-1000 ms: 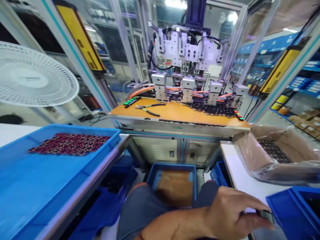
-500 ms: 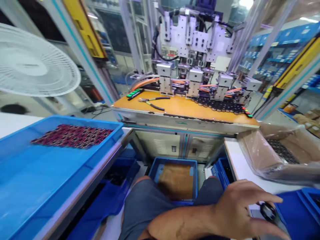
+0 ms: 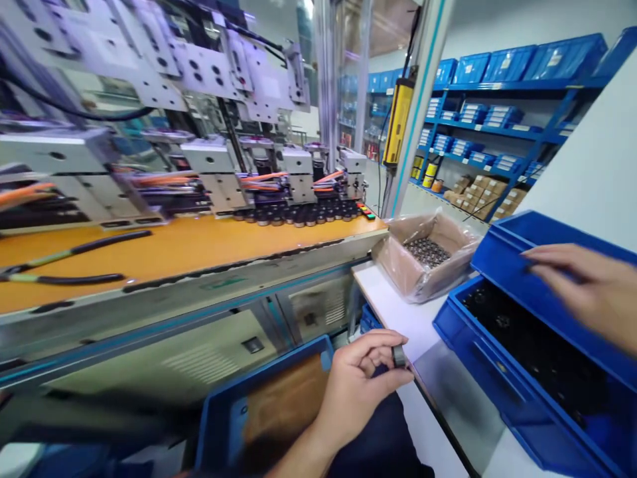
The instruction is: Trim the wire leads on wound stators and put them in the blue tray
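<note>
My left hand (image 3: 355, 388) is low in the middle, above my lap, with thumb and fingers pinched on a small black ring part (image 3: 399, 356). My right hand (image 3: 590, 292) comes in from the right edge. Its fingers are stretched out flat over the wall of the upper blue bin (image 3: 502, 255) and nothing shows in them. Just below that sits a lower blue bin (image 3: 455, 332) with dark round parts inside. The right hand is somewhat blurred.
A plastic-lined cardboard box (image 3: 398, 262) of dark parts stands on the white table (image 3: 398, 315). The machine's orange worktop (image 3: 199, 245) carries a row of black parts (image 3: 298, 216) and pliers (image 3: 64, 265). A blue bin (image 3: 219, 418) sits by my legs. Blue shelving (image 3: 497, 133) stands behind.
The view swung right and closer to the machine. My left hand lifted off the table with the black ring pinched in it. My right hand came into view over the blue bins.
</note>
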### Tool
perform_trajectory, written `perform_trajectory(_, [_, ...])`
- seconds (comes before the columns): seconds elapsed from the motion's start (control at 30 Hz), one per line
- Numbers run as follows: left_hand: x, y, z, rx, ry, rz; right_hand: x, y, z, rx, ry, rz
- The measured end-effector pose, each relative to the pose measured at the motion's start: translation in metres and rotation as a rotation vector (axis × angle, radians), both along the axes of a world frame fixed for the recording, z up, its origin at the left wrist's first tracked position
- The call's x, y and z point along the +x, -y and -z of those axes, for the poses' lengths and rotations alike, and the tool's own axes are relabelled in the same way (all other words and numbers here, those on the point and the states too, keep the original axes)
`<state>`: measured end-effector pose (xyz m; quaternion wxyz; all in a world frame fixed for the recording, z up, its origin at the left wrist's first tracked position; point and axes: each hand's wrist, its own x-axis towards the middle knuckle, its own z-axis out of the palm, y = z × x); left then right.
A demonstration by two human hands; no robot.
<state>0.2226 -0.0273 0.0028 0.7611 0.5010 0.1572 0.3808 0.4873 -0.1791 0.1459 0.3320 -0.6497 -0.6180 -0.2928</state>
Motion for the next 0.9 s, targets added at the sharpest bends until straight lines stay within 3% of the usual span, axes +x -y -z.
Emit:
perform_trajectory(0.13, [0.01,0.008,-0.001,-0.017,-0.077,0.074,-0.04,-0.023,0.059,-0.177,-0.169,-0.403])
perform_trajectory(0.2, [0.013,0.012,0.001,0.03,-0.135,0.087,-0.061,-0.027,0.084,-0.161,-0.244,-0.532])
perform_trajectory(0.27, [0.015,0.016,0.004,0.087,-0.178,0.087,-0.071,-0.027,0.097,-0.148,-0.285,-0.601])
perform_trajectory(0.47, [0.028,0.026,0.008,0.159,-0.24,0.12,-0.063,-0.022,0.103,-0.154,-0.288,-0.633])
perform_trajectory(0.63, [0.033,0.028,0.007,0.225,-0.244,0.048,-0.062,-0.023,0.107,-0.121,-0.174,-0.602])
perform_trajectory(0.77, [0.03,0.031,0.005,0.19,-0.239,-0.006,-0.062,-0.023,0.105,-0.087,-0.178,-0.697])
perform_trajectory(0.9, [0.026,0.034,0.004,0.124,-0.247,-0.043,-0.061,-0.023,0.103,-0.082,-0.104,-0.689])
